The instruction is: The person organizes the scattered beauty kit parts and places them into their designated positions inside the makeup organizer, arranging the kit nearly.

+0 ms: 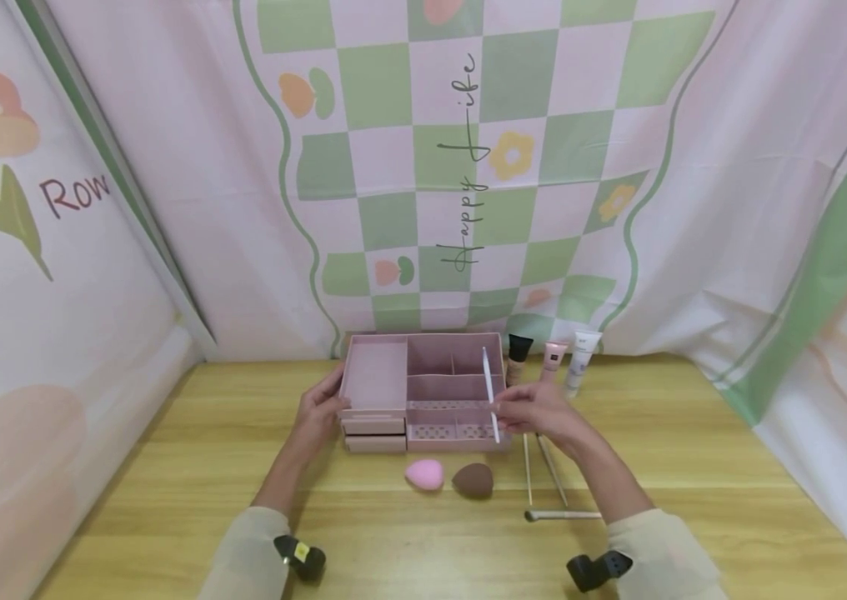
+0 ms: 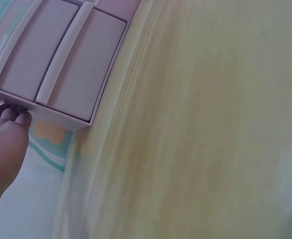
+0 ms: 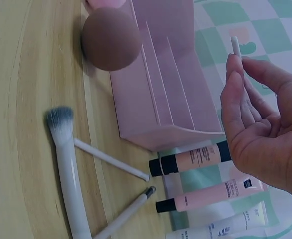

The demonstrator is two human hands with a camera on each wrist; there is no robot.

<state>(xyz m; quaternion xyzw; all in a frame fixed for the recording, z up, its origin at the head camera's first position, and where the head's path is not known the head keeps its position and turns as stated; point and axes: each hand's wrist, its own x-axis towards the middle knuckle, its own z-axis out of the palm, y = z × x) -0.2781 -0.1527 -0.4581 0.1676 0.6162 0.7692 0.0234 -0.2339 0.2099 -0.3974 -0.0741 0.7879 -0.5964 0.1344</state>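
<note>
Grip: right hand (image 1: 543,408), thumb and fingers pinching one white stick (image 1: 489,383), aloft near the right end of the organizer (image 1: 374,371); presumably light, stiff, smooth, best taken mid-length. Left hand (image 1: 320,410) at organizer's left side, closure unclear. Outward: two sponges (image 1: 424,475), brush (image 1: 562,516), two thin sticks (image 1: 528,471), three tubes (image 1: 582,367), surface (image 1: 206,467).

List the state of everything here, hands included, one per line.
Left hand, holds organizer
Right hand, pinches white stick
White stick, raised
Organizer, upright
Upper drawer, closed
Lower drawer, closed
Pink sponge, lying
Brown sponge, lying
Beige tube, standing, capped
Pink tube, standing, capped
White tube, standing
Large brush, lying flat
Two thinner sticks, lying flat
</note>
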